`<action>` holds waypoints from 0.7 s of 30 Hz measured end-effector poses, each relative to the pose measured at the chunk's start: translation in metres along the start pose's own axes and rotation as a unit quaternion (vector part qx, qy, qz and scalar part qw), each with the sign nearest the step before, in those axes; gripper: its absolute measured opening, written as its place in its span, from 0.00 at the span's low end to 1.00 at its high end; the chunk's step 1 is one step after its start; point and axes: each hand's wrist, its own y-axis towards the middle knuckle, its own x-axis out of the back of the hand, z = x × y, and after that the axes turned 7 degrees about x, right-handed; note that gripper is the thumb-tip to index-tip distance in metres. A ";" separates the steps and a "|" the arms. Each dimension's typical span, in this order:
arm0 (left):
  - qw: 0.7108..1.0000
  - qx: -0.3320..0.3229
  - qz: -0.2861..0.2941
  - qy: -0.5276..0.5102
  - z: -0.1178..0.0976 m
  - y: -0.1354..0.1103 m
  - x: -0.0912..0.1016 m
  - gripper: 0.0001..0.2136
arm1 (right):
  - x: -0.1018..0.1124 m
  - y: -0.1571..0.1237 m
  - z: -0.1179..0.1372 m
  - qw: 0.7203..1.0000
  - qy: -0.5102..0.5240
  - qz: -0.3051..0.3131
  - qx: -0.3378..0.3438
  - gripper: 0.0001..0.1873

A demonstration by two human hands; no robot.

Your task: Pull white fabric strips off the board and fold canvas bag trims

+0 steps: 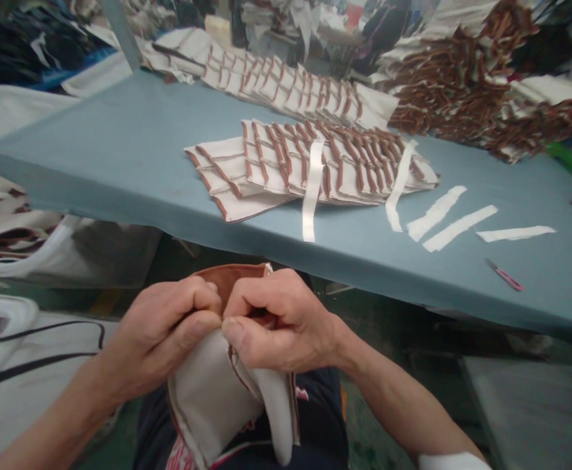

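Both hands are closed on one white fabric piece (212,391) with brown edges and a brown inner face, held above my lap. My left hand (168,333) pinches its upper edge between thumb and bent fingers. Right beside it, almost touching, my right hand (278,323) pinches the same edge near a brown seam. The lower part of the piece hangs in folds, and the fingers hide the spot between the thumbs.
On the blue table (119,143) lies a row of overlapping white-and-brown pieces (334,163), with white strips (437,212) and small pink-handled snips (505,274) to the right. Farther back are another row (286,85) and a brown-and-white heap (452,85). White bins (65,241) stand left.
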 end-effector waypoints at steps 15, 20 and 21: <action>0.997 0.064 -0.034 0.001 0.021 -0.026 0.008 0.19 | 0.061 -0.011 -0.001 0.956 -0.271 0.110 0.032 0.17; 0.993 0.114 -0.034 0.000 0.020 -0.029 0.023 0.19 | 0.061 -0.015 0.001 0.967 -0.239 0.081 0.033 0.07; 0.992 0.121 -0.031 -0.006 0.018 -0.027 0.026 0.19 | 0.058 -0.015 0.002 0.969 -0.235 0.074 0.035 0.06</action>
